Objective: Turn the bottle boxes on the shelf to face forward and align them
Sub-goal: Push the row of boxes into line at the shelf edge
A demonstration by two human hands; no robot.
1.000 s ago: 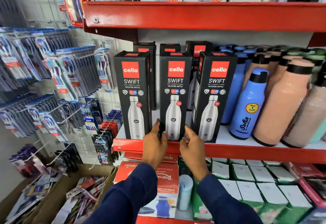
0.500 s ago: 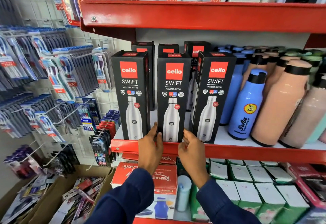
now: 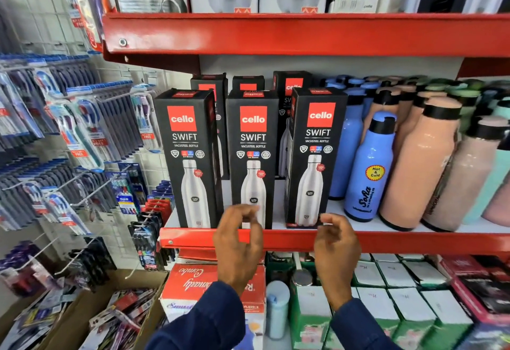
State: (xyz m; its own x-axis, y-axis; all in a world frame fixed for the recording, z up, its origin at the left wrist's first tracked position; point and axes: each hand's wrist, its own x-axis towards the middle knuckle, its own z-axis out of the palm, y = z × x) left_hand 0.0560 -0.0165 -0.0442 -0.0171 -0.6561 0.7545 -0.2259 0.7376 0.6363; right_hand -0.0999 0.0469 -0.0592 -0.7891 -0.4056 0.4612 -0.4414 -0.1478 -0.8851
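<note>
Three black bottle boxes stand at the front of the red shelf, fronts facing me: the left box, the middle box and the right box, which is turned slightly. More black boxes stand behind them. My left hand hovers in front of the middle box's base, fingers curled and apart, holding nothing. My right hand hovers before the right box's lower corner, also empty.
Blue bottles and peach bottles crowd the shelf right of the boxes. Toothbrush packs hang on a wire rack at left. Another red shelf is overhead. Cartons and white-green boxes sit below.
Both hands have let go of the middle box and drawn back toward me; the right hand has shifted right, toward the right box. The boxes stay standing.
</note>
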